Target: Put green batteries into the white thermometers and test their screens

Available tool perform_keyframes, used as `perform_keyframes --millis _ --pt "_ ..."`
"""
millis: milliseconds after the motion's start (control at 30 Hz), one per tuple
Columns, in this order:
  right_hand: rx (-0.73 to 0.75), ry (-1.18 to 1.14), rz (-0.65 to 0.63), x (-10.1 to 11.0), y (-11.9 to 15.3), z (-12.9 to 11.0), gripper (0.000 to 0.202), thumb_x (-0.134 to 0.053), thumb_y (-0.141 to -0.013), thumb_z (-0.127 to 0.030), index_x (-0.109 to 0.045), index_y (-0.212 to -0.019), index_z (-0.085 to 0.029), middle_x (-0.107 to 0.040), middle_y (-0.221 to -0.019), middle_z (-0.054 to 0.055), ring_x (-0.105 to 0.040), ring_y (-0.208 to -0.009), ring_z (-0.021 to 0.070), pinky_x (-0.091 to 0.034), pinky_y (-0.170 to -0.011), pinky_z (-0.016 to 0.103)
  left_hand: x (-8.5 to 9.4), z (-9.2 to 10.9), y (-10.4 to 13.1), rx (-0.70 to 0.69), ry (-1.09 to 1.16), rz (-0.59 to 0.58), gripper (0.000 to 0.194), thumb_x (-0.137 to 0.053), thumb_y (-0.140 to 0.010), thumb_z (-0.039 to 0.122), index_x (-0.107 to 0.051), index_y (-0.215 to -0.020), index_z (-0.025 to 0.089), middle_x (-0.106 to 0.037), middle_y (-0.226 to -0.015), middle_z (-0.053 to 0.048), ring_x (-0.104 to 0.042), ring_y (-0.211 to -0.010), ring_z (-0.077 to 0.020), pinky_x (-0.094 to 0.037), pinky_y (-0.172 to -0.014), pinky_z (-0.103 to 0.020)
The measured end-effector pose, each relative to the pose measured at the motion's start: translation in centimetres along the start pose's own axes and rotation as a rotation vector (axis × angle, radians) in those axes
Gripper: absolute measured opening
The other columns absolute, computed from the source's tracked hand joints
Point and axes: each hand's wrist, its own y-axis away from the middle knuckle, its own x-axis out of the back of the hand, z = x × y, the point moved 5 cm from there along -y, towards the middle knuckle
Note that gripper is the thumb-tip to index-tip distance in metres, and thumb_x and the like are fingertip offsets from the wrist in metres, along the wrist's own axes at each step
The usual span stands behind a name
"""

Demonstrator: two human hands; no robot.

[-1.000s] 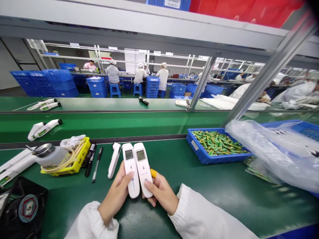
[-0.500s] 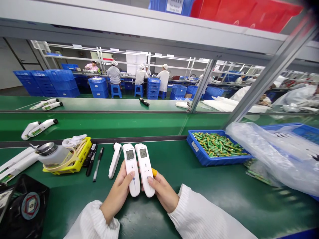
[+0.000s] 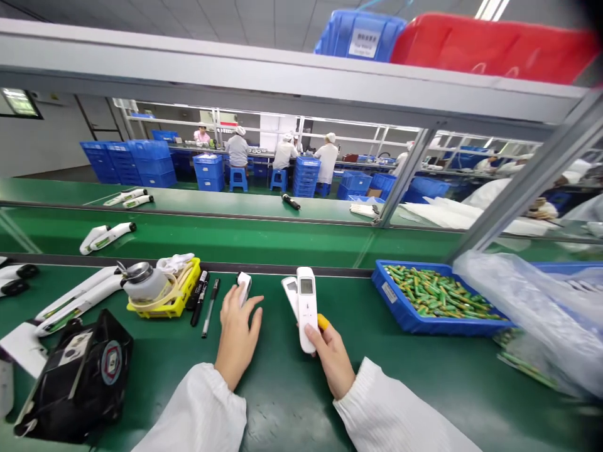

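My right hand [image 3: 332, 361] is closed round a white infrared thermometer [image 3: 307, 314], its small screen facing up. A finger of that hand wears a yellow finger cot [image 3: 323, 321]. Partly hidden behind the held one, a second white thermometer [image 3: 290, 292] leans left; I cannot tell whether my right hand grips it too. My left hand [image 3: 239, 333] reaches over a third white thermometer [image 3: 244, 284] on the green table, with thumb and fingers apart. Its fingers cover most of that thermometer, so contact is unclear.
Left of my hands lie pens [image 3: 210, 309], a yellow basket [image 3: 176, 306] with a metal-topped bottle, and a black device [image 3: 78, 376]. At right stands a blue tray [image 3: 414, 323] of green batteries beside clear plastic bags [image 3: 541, 320]. A metal shelf [image 3: 282, 78] crosses above.
My left hand has let go of its thermometer and moved left to the one on the table. The held thermometers now overlap at my right hand. The view has shifted left and up.
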Motion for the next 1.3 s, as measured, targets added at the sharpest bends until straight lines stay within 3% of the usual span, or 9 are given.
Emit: perform_keyframes --millis 100,200,300,367,533,767,1033,1200,1300 --pt "0.124 0.256 0.205 2.1 -2.3 0.7 0.050 -0.044 -0.084 -0.060 -0.059 -0.101 -0.015 -0.062 -0.085 0.007 -0.057 -0.072 0.0203 -0.047 -0.063 0.032 0.5 -2.3 -0.6 0.138 0.083 0.073 0.031 -0.050 -0.082 0.015 -0.065 -0.109 0.014 -0.041 -0.137 -0.019 -0.018 -0.138 -0.0366 -0.009 -0.112 -0.058" --pt "0.184 0.412 0.305 4.4 -6.0 0.9 0.039 -0.043 -0.083 -0.052 -0.058 -0.093 -0.017 -0.058 -0.091 0.009 -0.056 -0.086 0.0246 -0.046 -0.080 0.039 0.4 -3.4 -0.7 0.258 0.255 0.095 0.046 -0.048 -0.082 0.010 -0.054 -0.126 0.017 -0.048 -0.131 -0.017 -0.031 -0.134 -0.0338 -0.017 -0.111 -0.058" --pt "0.200 0.610 0.377 6.4 -10.2 0.4 0.025 -0.046 -0.085 -0.038 -0.058 -0.090 -0.017 -0.057 -0.092 0.010 -0.052 -0.092 0.0265 -0.041 -0.087 0.042 -0.3 -2.9 -0.4 0.375 0.519 0.053 0.059 -0.048 -0.088 0.018 -0.029 -0.143 0.018 -0.056 -0.124 -0.016 -0.050 -0.122 -0.0277 -0.031 -0.107 -0.052" --pt "0.185 0.736 0.424 7.2 -12.6 0.0 0.020 -0.049 -0.086 -0.030 -0.059 -0.093 -0.015 -0.057 -0.098 0.011 -0.050 -0.097 0.0264 -0.038 -0.090 0.044 -1.0 -2.0 -0.1 0.427 0.719 -0.011 0.064 -0.051 -0.089 0.024 -0.021 -0.144 0.016 -0.062 -0.117 -0.015 -0.058 -0.113 -0.0235 -0.041 -0.103 -0.044" --pt "0.157 0.976 0.488 7.9 -17.1 -0.6 0.021 -0.053 -0.089 -0.026 -0.059 -0.105 -0.013 -0.055 -0.110 0.010 -0.048 -0.106 0.0253 -0.036 -0.092 0.044 -2.1 -0.4 0.5 0.518 1.027 -0.123 0.039 -0.067 -0.078 0.022 -0.055 -0.114 0.015 -0.067 -0.099 -0.009 -0.064 -0.091 -0.0181 -0.049 -0.088 -0.031" --pt "0.175 1.084 0.393 7.8 -20.9 -0.1 0.022 -0.054 -0.091 -0.030 -0.059 -0.105 -0.014 -0.057 -0.107 0.008 -0.052 -0.100 0.0224 -0.040 -0.088 0.040 -2.5 1.0 0.8 0.452 1.147 -0.255 0.025 -0.065 -0.083 0.039 -0.063 -0.088 0.015 -0.063 -0.083 -0.004 -0.054 -0.066 -0.0107 -0.044 -0.067 -0.024" --pt "0.256 0.910 0.355 7.1 -20.0 -0.9 0.029 -0.051 -0.089 -0.022 -0.056 -0.116 -0.012 -0.054 -0.118 0.012 -0.047 -0.113 0.0272 -0.033 -0.098 0.047 -3.5 1.4 1.8 0.507 1.108 -0.353 0.027 -0.064 -0.084 0.040 -0.063 -0.087 0.014 -0.064 -0.083 -0.005 -0.058 -0.067 -0.0130 -0.048 -0.069 -0.028" --pt "0.369 0.625 0.347 6.6 -15.9 -2.2 0.027 -0.043 -0.085 -0.018 -0.060 -0.104 -0.012 -0.055 -0.115 0.017 -0.045 -0.116 0.0293 -0.031 -0.102 0.047 -3.3 1.5 1.8 0.528 1.084 -0.338 0.028 -0.065 -0.083 0.040 -0.061 -0.094 0.014 -0.064 -0.079 -0.005 -0.056 -0.062 -0.0115 -0.047 -0.063 -0.025" --pt "0.378 0.414 0.301 6.0 -11.9 -2.1 0.025 -0.040 -0.087 -0.028 -0.061 -0.095 -0.017 -0.060 -0.098 0.012 -0.056 -0.096 0.0246 -0.042 -0.090 0.042 -3.2 1.5 1.8 0.536 1.090 -0.302 0.035 -0.066 -0.081 0.039 -0.056 -0.107 0.018 -0.064 -0.083 -0.003 -0.055 -0.062 -0.0109 -0.046 -0.060 -0.024"
